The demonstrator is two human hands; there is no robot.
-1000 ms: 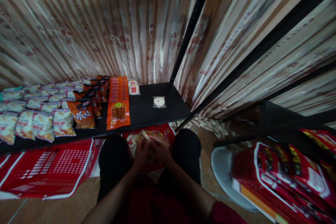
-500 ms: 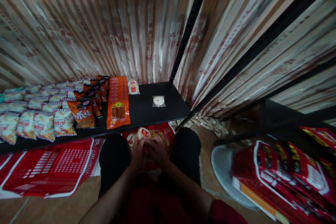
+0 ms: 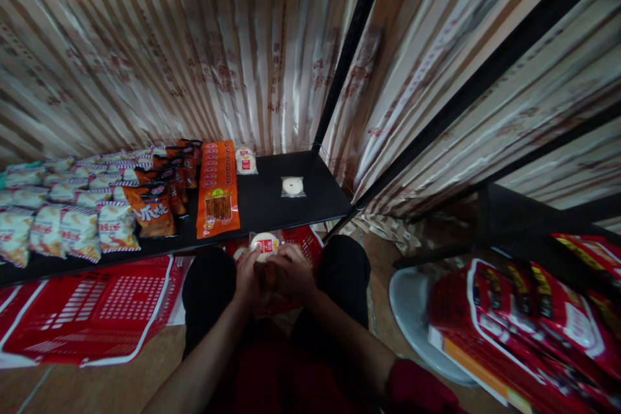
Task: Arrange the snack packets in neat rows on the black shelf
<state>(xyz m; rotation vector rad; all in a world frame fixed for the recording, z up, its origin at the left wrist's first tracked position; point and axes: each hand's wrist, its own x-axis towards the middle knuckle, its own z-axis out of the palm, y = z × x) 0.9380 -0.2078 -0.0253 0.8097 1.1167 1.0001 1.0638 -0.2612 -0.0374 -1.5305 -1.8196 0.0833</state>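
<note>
Between my knees, my left hand [image 3: 248,277] and my right hand [image 3: 294,272] grip a clear packet holding a round white cake [image 3: 265,242] with a red label. The fingers of both hands are closed at its lower edge. Below them sits a red basket [image 3: 313,240] with more packets in it, mostly hidden by my hands. Ahead on the black shelf [image 3: 264,204] lies a similar round white packet [image 3: 292,187]. Another white packet with a red label [image 3: 246,160] rests farther back, beside a long orange snack pack [image 3: 218,191].
Rows of white snack bags [image 3: 80,229] and orange-brown bags [image 3: 154,210] fill the shelf's left side. An empty-looking red basket [image 3: 130,297] lies below. To the right are a black frame post [image 3: 398,171], a grey stool [image 3: 412,310] and a basket of red packs [image 3: 514,323].
The held white packet has risen slightly and turned, so its red label faces up more fully. My hands stay over the basket; shelf items have not moved.
</note>
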